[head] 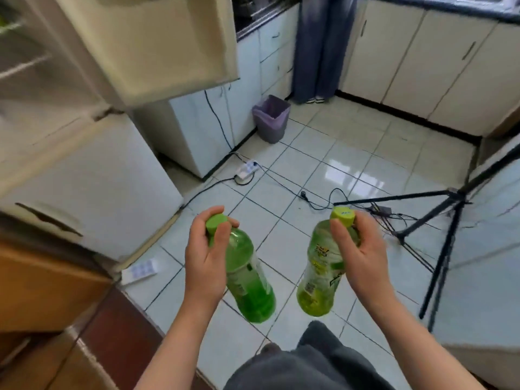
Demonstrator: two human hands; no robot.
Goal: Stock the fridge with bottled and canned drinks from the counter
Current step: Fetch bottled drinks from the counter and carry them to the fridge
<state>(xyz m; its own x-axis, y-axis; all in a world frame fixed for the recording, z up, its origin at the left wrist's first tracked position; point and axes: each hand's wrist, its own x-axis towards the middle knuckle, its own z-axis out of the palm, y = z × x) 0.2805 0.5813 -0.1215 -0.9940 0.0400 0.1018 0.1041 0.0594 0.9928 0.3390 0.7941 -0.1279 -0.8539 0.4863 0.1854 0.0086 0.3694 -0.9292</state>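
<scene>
My left hand (pixel 206 257) grips a bright green bottle (pixel 249 282) by its neck, just under the green cap, and the bottle hangs down over the tiled floor. My right hand (pixel 360 249) holds a yellow-green bottle (pixel 319 280) the same way, below its yellow-green cap. Both bottles hang side by side in front of me. The white fridge (pixel 92 175) stands to the left with its upper door (pixel 157 43) swung open. Wire shelves inside the upper compartment show blurred at the far left.
A power strip (pixel 247 168) and black cables lie on the floor ahead. A grey bin (pixel 271 118) with a purple liner stands by the cabinets. A black tripod (pixel 447 237) spreads at the right. A person's legs (pixel 316 49) stand at the back. A wooden counter (pixel 42 291) edges the lower left.
</scene>
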